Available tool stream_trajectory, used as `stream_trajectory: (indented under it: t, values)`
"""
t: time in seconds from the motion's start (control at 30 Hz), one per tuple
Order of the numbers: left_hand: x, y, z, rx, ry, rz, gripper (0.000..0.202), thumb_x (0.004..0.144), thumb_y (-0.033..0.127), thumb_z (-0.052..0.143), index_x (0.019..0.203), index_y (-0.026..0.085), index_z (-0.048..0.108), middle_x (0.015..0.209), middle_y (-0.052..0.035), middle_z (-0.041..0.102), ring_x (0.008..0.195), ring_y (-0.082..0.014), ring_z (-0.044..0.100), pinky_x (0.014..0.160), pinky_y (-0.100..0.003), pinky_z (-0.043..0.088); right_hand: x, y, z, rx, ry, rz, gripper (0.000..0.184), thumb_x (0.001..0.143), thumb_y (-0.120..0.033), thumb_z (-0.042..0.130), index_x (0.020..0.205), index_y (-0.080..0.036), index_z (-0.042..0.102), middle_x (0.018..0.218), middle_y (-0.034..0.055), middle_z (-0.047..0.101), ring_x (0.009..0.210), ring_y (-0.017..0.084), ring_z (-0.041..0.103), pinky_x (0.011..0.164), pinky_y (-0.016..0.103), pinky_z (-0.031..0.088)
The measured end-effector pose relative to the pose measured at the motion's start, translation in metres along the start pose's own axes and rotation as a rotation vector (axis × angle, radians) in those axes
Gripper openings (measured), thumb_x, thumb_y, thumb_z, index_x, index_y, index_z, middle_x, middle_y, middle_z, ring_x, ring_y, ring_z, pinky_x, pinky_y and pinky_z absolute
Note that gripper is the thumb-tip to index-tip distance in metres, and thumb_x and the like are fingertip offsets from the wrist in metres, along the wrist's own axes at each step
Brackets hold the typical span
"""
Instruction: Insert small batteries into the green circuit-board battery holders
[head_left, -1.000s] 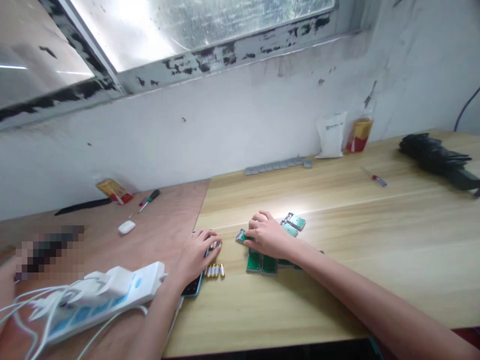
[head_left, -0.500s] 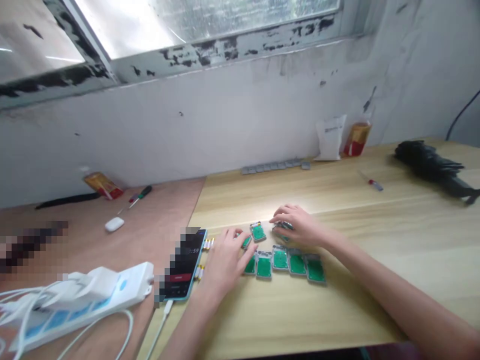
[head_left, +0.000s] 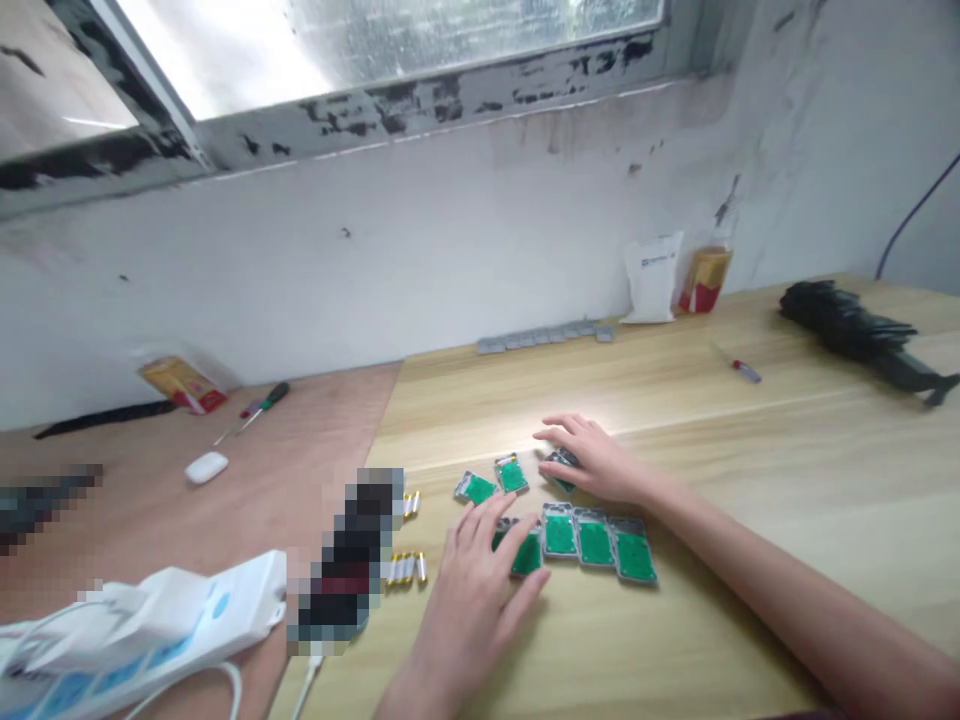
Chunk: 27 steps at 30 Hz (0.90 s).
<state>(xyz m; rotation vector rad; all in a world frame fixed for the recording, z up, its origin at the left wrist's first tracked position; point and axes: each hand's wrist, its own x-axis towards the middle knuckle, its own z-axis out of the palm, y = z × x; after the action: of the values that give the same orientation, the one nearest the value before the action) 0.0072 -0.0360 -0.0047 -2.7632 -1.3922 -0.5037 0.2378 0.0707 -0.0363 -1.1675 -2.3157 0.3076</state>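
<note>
Green circuit boards (head_left: pixel 595 543) in metal frames, laid out on a pale wooden table (head_left: pixel 787 470)

The left hand (head_left: pixel 469 610) was open, its fingers spread and partly covering a board at the left end of the front row. The right hand (head_left: pixel 596 462) was loosely curled over another board (head_left: pixel 561 470) behind that row; I could not tell whether it was gripping it. Two more boards lay at about eleven o'clock from the row.

At nine o'clock sat two small groups of AA batteries (head_left: pixel 405 568), just beside a pixelated object (head_left: pixel 349 560), too blurred to name. Past it, a white power strip (head_left: pixel 142 625) and its cables lay across a plywood sheet (head_left: pixel 315 440), which also held a white plastic case (head_left: pixel 206 467), a green-handled screwdriver (head_left: pixel 266 396) and a yellow box (head_left: pixel 182 385).

At one o'clock, against the scuffed white wall (head_left: pixel 450 250), stood a white bag (head_left: pixel 652 278) and a yellow-labelled jar (head_left: pixel 705 280). A small screwdriver (head_left: pixel 746 372) and a folded black umbrella (head_left: pixel 847 330) lay at two o'clock, under a frosted window (head_left: pixel 375 40).
</note>
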Motion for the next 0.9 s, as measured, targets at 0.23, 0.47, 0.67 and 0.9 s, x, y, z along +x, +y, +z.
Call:
stream_trajectory:
  t: [0.23, 0.47, 0.67, 0.9]
  values:
    - [0.032, -0.034, -0.003, 0.22, 0.025, -0.268, 0.022, 0.094, 0.035, 0.051, 0.107, 0.022, 0.063, 0.104, -0.0094, 0.062, 0.098, -0.0278, 0.058, 0.083, -0.044, 0.048, 0.007, -0.027, 0.003, 0.032, 0.075, -0.019, 0.029, 0.094, -0.041, 0.054, 0.114, -0.024, 0.065, 0.118, 0.0099, 0.061, 0.114, 0.023, 0.051, 0.101, 0.044, 0.034]
    - [0.047, -0.053, 0.005, 0.04, -0.079, -0.145, 0.018, 0.095, 0.027, 0.049, 0.105, 0.022, 0.063, 0.111, -0.0079, 0.059, 0.105, -0.0241, 0.057, 0.086, -0.038, 0.05, 0.011, -0.047, 0.006, -0.027, -0.037, -0.078, 0.027, 0.095, -0.043, 0.052, 0.111, -0.029, 0.069, 0.112, 0.0067, 0.068, 0.118, 0.026, 0.051, 0.106, 0.052, 0.025]
    - [0.055, -0.064, 0.008, -0.156, -0.098, -0.054, 0.013, 0.091, 0.021, 0.054, 0.101, 0.023, 0.062, 0.112, -0.0051, 0.061, 0.108, -0.0221, 0.057, 0.093, -0.036, 0.049, 0.013, -0.045, 0.004, -0.048, -0.035, -0.038, 0.017, 0.085, -0.038, 0.066, 0.092, -0.023, 0.068, 0.098, 0.0049, 0.072, 0.114, 0.027, 0.055, 0.11, 0.054, 0.02]
    - [0.054, -0.066, 0.01, -0.216, -0.019, -0.031, 0.019, 0.094, 0.026, 0.053, 0.11, 0.024, 0.062, 0.123, -0.0059, 0.058, 0.116, -0.0224, 0.054, 0.098, -0.039, 0.046, 0.01, -0.037, 0.002, -0.009, -0.026, -0.008, 0.028, 0.078, -0.011, 0.06, 0.104, -0.022, 0.064, 0.103, 0.0063, 0.069, 0.11, 0.023, 0.056, 0.109, 0.05, 0.024]
